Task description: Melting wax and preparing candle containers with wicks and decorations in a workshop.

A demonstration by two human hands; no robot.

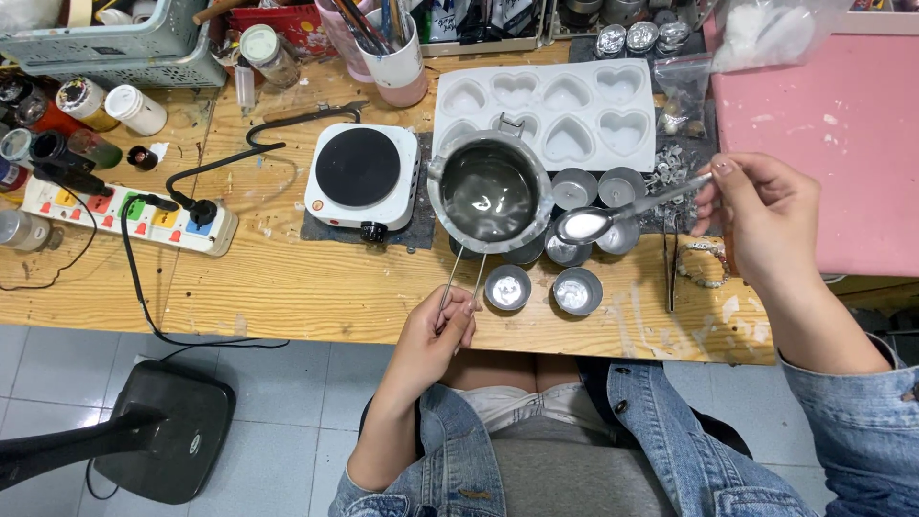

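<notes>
My left hand (pixel 438 325) grips the wire handle of a small metal melting pot (pixel 489 191) that holds pale grey liquid. The pot hangs just above the wooden table (pixel 316 287), beside a small white electric hot plate (pixel 360 175). My right hand (pixel 761 215) holds a metal spoon (pixel 613 216) by its handle. The spoon's bowl carries white liquid and hovers over a cluster of several small round metal cups (pixel 574 287). Some of the cups have white material in the bottom. A white silicone mould with heart-shaped cavities (pixel 546 110) lies behind the pot.
A power strip with coloured switches (pixel 129 213) and black cables lies at the left. Jars, bottles and a grey basket (pixel 115 43) crowd the back left; a cup of tools (pixel 394 53) stands at the back. A pink mat (pixel 823 134) covers the right. A black stand base (pixel 158 426) sits on the floor.
</notes>
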